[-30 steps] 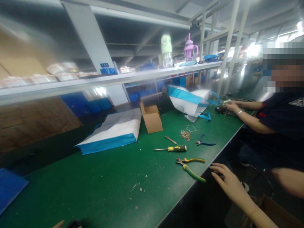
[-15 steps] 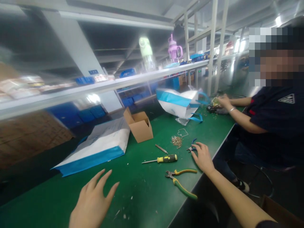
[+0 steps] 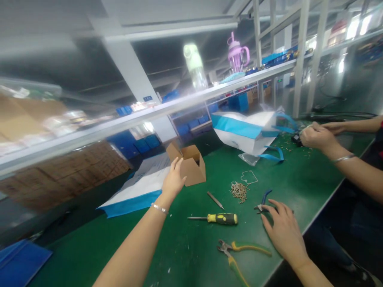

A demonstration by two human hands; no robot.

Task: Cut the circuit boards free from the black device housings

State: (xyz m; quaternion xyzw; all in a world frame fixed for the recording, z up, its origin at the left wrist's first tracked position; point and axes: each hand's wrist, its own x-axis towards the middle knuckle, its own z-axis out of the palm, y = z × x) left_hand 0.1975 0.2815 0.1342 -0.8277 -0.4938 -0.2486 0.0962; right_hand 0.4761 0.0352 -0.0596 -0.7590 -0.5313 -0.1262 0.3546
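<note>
My left hand reaches out to the open cardboard box, its fingers stretched at the box's left side; whether they touch it I cannot tell. My right hand rests low over the small blue-handled pliers, fingers apart, covering part of them. Left of it lie a yellow-and-black screwdriver, a thin pencil-like tool and a pile of small brass-coloured screws or pins. Nearer to me, a pair of green-and-yellow cutting pliers lies with its handles spread.
A white-and-blue bag lies left of the box, and another bag stands behind. At the right, a co-worker's hands handle small parts. Above the green table runs a shelf with a green bottle and a purple jug.
My left hand has moved forward and right to the cardboard box. My right hand stays by the blue-handled pliers, now lower over them. The view has turned slightly left.
</note>
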